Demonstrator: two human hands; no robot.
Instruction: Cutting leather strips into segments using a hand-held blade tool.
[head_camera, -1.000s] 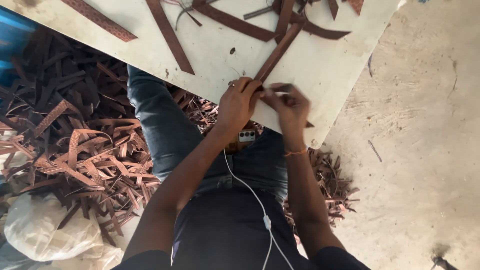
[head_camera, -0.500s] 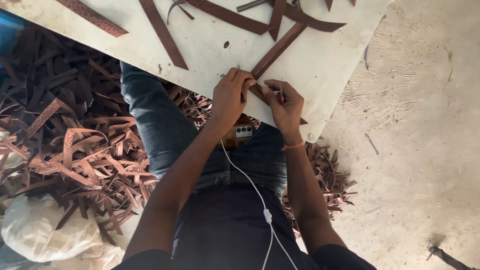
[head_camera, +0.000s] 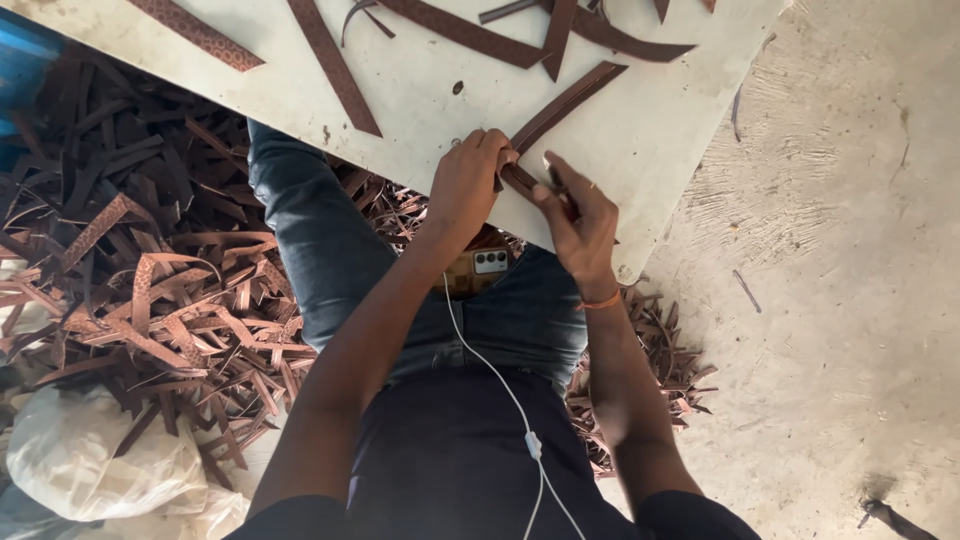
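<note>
Between left hand (head_camera: 468, 187) and right hand (head_camera: 578, 222), leather strip (head_camera: 562, 107) pinched

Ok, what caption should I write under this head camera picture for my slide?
Left hand and right hand press a brown strip on a white board, with scrap strips piled below.

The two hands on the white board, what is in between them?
In the head view, the near end of a long brown leather strip lies between the left hand and right hand, pinched by both on the white board.
</note>
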